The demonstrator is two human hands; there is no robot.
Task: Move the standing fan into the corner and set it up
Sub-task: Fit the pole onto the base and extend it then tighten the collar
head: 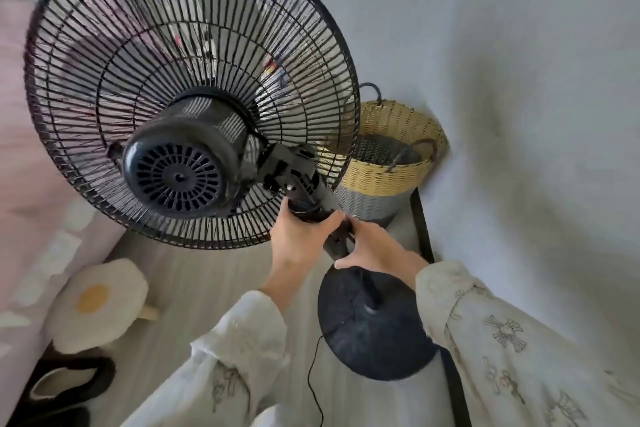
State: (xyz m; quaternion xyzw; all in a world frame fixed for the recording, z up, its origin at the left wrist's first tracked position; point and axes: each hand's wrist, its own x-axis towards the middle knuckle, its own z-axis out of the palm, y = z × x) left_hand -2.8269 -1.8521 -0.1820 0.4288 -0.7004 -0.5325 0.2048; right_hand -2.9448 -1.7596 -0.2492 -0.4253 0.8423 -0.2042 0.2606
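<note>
1. The standing fan (187,94) fills ten o'clock, its round base (374,326) on the floor at five o'clock, beside the wall.
2. The woven basket (391,152) sits at two o'clock, behind the cage.
3. Left hand (301,239) grips the neck; right hand (377,250) clasps the pole just below. Steady the neck, adjust gently.

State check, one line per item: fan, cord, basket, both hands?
standing fan: upright on its round base, head tilted, blades blurred behind the grille
cord: trailing loose from the base across the floor
woven basket: upright by the wall, looks empty
left hand: gripping the fan neck
right hand: gripping the pole below
</note>
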